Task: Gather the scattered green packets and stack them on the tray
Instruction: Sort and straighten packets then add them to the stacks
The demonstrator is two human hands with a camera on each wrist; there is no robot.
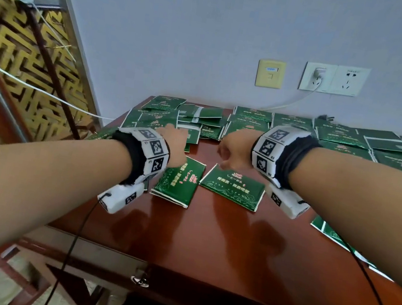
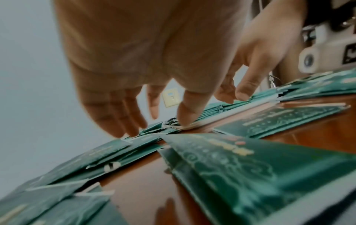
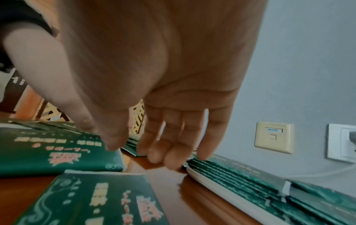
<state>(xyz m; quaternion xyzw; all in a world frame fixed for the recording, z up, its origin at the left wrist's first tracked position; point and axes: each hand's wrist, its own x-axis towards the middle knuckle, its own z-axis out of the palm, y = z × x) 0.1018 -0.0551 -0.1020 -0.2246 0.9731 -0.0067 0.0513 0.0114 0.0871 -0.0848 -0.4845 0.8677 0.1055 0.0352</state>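
You've got a glossy red-brown wooden table [image 1: 221, 236] w/ green packets [image 1: 339, 141] heaped along its far edge. Two more packets lie flat nearer you: left one [image 1: 178, 181], right one [image 1: 233, 187], just beside each other.

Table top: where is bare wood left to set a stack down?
Bare wood on the table lies between the two loose packets and the near edge. The far strip along the wall is crowded with packets.
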